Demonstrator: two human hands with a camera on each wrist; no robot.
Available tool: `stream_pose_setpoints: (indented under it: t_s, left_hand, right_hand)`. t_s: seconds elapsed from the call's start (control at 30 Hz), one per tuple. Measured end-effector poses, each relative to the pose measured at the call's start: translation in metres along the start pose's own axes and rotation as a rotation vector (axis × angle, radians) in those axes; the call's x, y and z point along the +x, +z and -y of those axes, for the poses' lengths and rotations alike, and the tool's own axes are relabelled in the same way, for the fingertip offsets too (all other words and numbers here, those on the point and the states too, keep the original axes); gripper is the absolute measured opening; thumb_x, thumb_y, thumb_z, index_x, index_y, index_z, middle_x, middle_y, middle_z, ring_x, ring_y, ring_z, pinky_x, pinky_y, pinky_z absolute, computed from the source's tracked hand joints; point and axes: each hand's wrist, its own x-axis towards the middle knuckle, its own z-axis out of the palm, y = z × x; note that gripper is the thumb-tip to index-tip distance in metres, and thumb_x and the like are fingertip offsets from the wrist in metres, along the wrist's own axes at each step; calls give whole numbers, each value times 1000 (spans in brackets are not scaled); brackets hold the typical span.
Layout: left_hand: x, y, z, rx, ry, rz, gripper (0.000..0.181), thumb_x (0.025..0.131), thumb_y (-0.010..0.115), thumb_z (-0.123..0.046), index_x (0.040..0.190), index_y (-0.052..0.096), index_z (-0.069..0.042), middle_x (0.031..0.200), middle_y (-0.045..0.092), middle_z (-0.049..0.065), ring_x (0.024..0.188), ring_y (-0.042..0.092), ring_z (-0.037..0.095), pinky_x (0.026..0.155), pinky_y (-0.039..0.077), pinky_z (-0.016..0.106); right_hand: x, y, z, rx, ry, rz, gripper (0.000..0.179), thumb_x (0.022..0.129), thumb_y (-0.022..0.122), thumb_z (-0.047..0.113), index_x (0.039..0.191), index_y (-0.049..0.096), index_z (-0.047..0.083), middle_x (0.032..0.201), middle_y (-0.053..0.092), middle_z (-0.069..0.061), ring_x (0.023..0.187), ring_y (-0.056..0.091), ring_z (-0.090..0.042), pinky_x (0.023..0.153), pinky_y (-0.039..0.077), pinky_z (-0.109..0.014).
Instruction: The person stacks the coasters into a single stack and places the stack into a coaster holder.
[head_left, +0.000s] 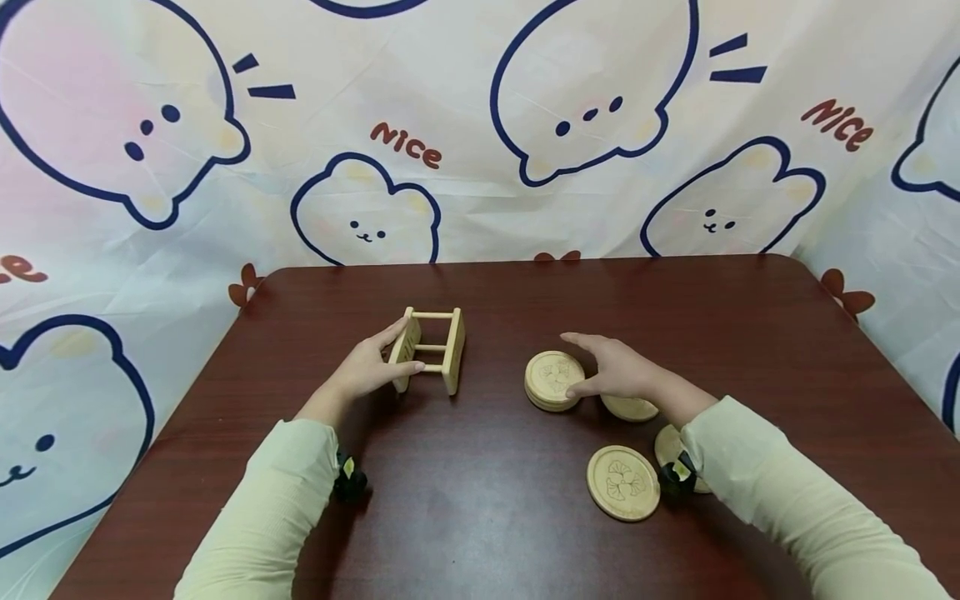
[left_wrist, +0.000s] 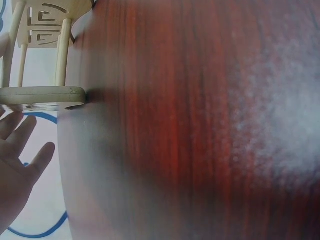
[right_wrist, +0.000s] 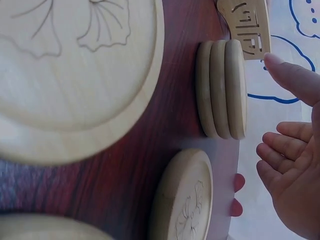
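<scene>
A small wooden coaster rack [head_left: 454,354], with two slotted side panels joined by rods, stands upright left of the table's middle. My left hand [head_left: 367,362] holds its left panel, thumb at the front rod and fingers along the outer side. In the left wrist view the rack [left_wrist: 42,94] is at the upper left edge. Right of it lies a stack of three round wooden coasters [head_left: 551,375]. My right hand [head_left: 618,367] hovers at the stack's right side, fingers spread and thumb close by the rim; the right wrist view shows the stacked coasters [right_wrist: 220,90] apart from the fingers.
One loose coaster [head_left: 630,408] lies partly hidden under my right hand. Nearer me is another coaster [head_left: 623,483] with an engraved leaf pattern, and beside it one [head_left: 667,448] partly covered by the sleeve. A cartoon-print cloth [head_left: 480,208] hangs behind the dark wooden table [head_left: 465,500].
</scene>
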Motion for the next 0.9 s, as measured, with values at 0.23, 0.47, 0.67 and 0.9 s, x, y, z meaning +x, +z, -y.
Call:
stream_pose_setpoints:
  t_s: [0.23, 0.47, 0.67, 0.9]
  left_hand:
    - [0, -1, 1, 4, 9, 0, 88, 70, 66, -46, 139, 19, -20, 137, 26, 15, 110, 41, 28, 84, 37, 42]
    - [0, -1, 1, 9, 10, -3, 88, 70, 66, -46, 139, 18, -20, 137, 26, 16, 110, 41, 28, 85, 37, 43]
    - [-1, -1, 1, 17, 12, -5, 88, 70, 66, -46, 139, 18, -20, 137, 26, 16, 110, 41, 28, 85, 36, 43]
    - [0, 0, 1, 30, 6, -8, 88, 70, 66, -47, 139, 18, -21, 136, 27, 16, 110, 41, 29, 86, 35, 44]
  right_hand:
    - [-7, -5, -6, 14, 17, -25, 85, 67, 72, 35, 134, 30, 5, 133, 32, -16, 112, 41, -29, 89, 31, -45]
    - [-19, -8, -12, 132, 74, -29, 86, 67, 72, 35, 135, 28, 8, 136, 27, -16, 97, 53, -23, 84, 36, -43]
    - [-28, -8, -17, 97, 84, -71, 79, 69, 72, 31, 133, 32, 7, 134, 32, -16, 120, 27, -34, 91, 26, -50]
    - [-35, -5, -24, 76, 87, -90, 78, 70, 71, 32, 132, 33, 6, 132, 35, -16, 117, 31, -37, 90, 28, -49]
